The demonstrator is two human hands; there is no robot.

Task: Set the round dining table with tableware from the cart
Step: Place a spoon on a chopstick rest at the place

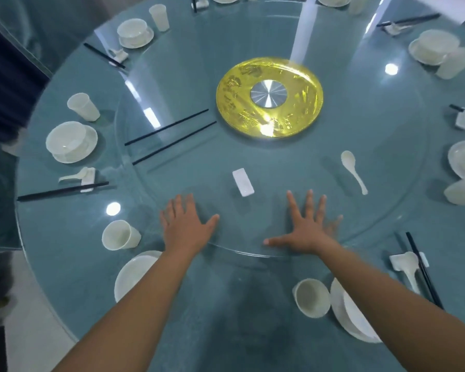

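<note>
Step in hand: both hands lie flat on the glass turntable (360,167), apparently to turn it and bring the loose pieces round to the place that lacks them.
Left grip: left hand (185,228) open, fingers spread and straight, palm pressed on the glass, holding nothing.
Right grip: right hand (308,229) open the same way, fingers splayed, empty; its outer edge is a little blurred.
How to do it well: I judge that even pressure from both palms and a slow turn are best, so the loose pieces do not slide on the slick glass.
Chopstick rest (243,182): small white block, lying just beyond the hands, between them.
Spoon (353,170): white, bowl end away from the person, beyond the right hand and to its outer side.
Chopsticks (169,135): two dark sticks lying apart, well beyond the left hand.
Counter (73,264): blue-green under glass; white bowls, cups and plates ring its rim on both sides of the arms.
</note>
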